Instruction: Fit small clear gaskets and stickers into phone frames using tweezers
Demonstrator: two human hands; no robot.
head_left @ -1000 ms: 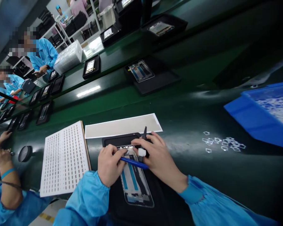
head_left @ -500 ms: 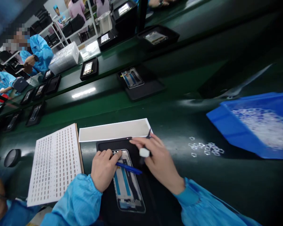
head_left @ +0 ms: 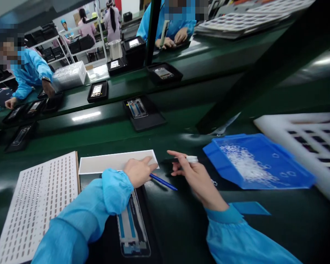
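Observation:
My left hand (head_left: 139, 173) reaches over the right end of a white-edged pale strip (head_left: 112, 163), its fingers closed around a slim blue pen-like tool (head_left: 165, 182) that points right. To the right, my right hand (head_left: 195, 176) is raised above the bench with the index finger stretched out. A dark slim tool with a white block-like part (head_left: 191, 159) sits in that hand; its exact kind is unclear. Below my left forearm, a phone frame (head_left: 134, 229) with blue strips lies in a black tray (head_left: 151, 234); the sleeve covers its upper part.
A blue bin (head_left: 286, 161) of small white rings (head_left: 244, 165) stands at right, beside a white slotted tray (head_left: 291, 123). A perforated white board (head_left: 41, 198) lies at left. Trays with phone parts (head_left: 137, 108) sit on the line ahead. Co-workers in blue (head_left: 30, 69) work beyond.
My left hand has moved from the phone frame up and right to the strip's end, carrying the blue tool. My right hand has left the tray's top edge and moved right. The view has turned right.

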